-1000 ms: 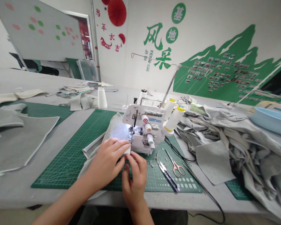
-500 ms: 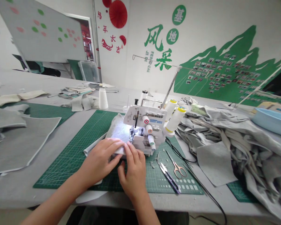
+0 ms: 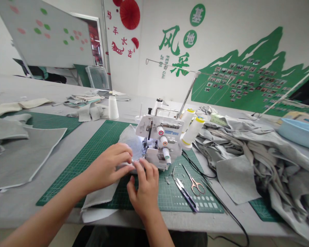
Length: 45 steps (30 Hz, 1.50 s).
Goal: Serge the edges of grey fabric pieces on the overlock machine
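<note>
A serger sewing machine [image 3: 154,127] with its lamp lit stands in the middle of the table. Pale grey fabric [image 3: 132,137] lies at the left of its presser foot, and another part of it hangs toward the front edge. My left hand [image 3: 112,164] pinches the fabric's near edge between thumb and bent fingers. Close beside it, my right hand [image 3: 145,185] has curled fingertips on the same edge, just in front of the machine; its thumb sits a little apart. Both hands partly hide the edge.
Gold-handled scissors [image 3: 195,185] and thread snips [image 3: 186,195] lie right of the hands on the green cutting mat [image 3: 74,178]. Cones of thread [image 3: 193,132] stand behind the machine. A heap of grey cloth [image 3: 237,147] and a blue basin [image 3: 298,133] fill the right side.
My left hand has risen slightly and closed from lying flat into a pinch. The fabric has shifted, and a longer piece shows below my left wrist. My right fingers have curled more.
</note>
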{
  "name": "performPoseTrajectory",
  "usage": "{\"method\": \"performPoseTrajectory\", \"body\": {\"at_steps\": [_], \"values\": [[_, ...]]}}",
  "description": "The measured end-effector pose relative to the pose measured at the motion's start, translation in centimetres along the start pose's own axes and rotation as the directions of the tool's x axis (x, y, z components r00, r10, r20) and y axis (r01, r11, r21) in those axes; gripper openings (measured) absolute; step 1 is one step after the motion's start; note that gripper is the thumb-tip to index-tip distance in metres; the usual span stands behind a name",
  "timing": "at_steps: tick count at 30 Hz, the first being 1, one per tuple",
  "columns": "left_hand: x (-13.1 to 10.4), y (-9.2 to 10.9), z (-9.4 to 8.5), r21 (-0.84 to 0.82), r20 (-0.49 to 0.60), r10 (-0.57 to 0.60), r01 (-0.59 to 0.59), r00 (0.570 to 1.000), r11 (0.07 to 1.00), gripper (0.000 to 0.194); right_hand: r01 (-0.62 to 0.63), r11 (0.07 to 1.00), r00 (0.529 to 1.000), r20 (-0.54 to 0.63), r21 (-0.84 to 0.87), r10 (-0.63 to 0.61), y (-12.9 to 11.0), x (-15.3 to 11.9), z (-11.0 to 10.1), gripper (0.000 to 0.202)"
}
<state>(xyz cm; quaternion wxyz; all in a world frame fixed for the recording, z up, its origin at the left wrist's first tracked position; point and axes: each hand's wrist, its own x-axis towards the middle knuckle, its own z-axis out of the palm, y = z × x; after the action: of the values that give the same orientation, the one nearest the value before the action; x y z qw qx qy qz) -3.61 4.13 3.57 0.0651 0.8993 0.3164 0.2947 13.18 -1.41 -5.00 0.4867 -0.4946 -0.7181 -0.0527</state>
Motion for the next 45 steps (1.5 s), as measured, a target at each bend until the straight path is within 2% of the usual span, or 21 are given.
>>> {"method": "performPoseTrajectory", "body": {"at_steps": [3, 5, 11, 16, 21, 28, 34, 39, 41, 43, 45], "values": [[1.9, -1.4, -0.1, -0.223, 0.099, 0.102, -0.078, 0.990, 0.972, 0.022, 0.009, 1.000, 1.000, -0.010, -0.011, -0.009, 0.0, -0.1, 0.0, 0.053], [2.6, -2.2, -0.1, -0.275, 0.161, 0.166, -0.117, 0.973, 0.954, 0.026, 0.010, 1.000, 1.000, -0.021, -0.015, -0.010, 0.1, -0.1, 0.0, 0.051], [1.6, -2.7, 0.0, -0.152, 0.210, 0.226, -0.197, 0.951, 0.969, 0.037, 0.017, 0.999, 0.998, -0.064, 0.044, -0.014, 0.2, -0.5, -0.1, 0.050], [0.7, -2.5, 0.2, -0.069, 0.208, 0.203, -0.192, 0.957, 0.979, 0.043, -0.007, 0.997, 0.984, -0.177, 0.083, 0.022, 0.5, -1.1, -0.5, 0.042], [0.5, -2.7, 0.4, -0.049, 0.219, 0.196, -0.190, 0.956, 0.981, 0.045, -0.027, 0.995, 0.979, -0.198, 0.095, 0.045, 0.8, -1.1, -0.5, 0.038], [-0.6, -1.4, 1.6, 0.020, 0.147, 0.110, -0.115, 0.983, 0.993, 0.053, -0.019, 0.994, 0.981, -0.188, 0.110, 0.040, 0.7, -1.2, -0.6, 0.038], [-1.0, 0.8, 2.8, 0.074, 0.042, 0.012, -0.015, 0.999, 0.997, 0.053, -0.013, 0.991, 0.984, -0.176, 0.131, 0.036, 0.7, -1.4, -0.7, 0.039], [-1.1, 2.8, 4.3, 0.134, -0.036, -0.096, 0.100, 0.995, 0.986, 0.054, -0.017, 0.984, 0.981, -0.187, 0.178, 0.051, 0.9, -1.3, -0.5, 0.040], [-1.0, 3.6, 4.9, 0.148, -0.075, -0.125, 0.135, 0.989, 0.980, 0.051, -0.059, 0.970, 0.966, -0.230, 0.235, 0.114, 1.0, -1.4, -0.4, 0.035], [-0.6, 4.2, 5.2, 0.155, -0.111, -0.153, 0.169, 0.982, 0.973, 0.048, -0.160, 0.935, 0.939, -0.244, 0.316, 0.243, 0.8, -1.5, -0.5, 0.023], [-0.3, 4.8, 5.2, 0.166, -0.132, -0.182, 0.203, 0.974, 0.965, 0.045, -0.295, 0.860, 0.911, -0.148, 0.416, 0.384, 0.2, -1.8, -0.5, 0.013]]}}
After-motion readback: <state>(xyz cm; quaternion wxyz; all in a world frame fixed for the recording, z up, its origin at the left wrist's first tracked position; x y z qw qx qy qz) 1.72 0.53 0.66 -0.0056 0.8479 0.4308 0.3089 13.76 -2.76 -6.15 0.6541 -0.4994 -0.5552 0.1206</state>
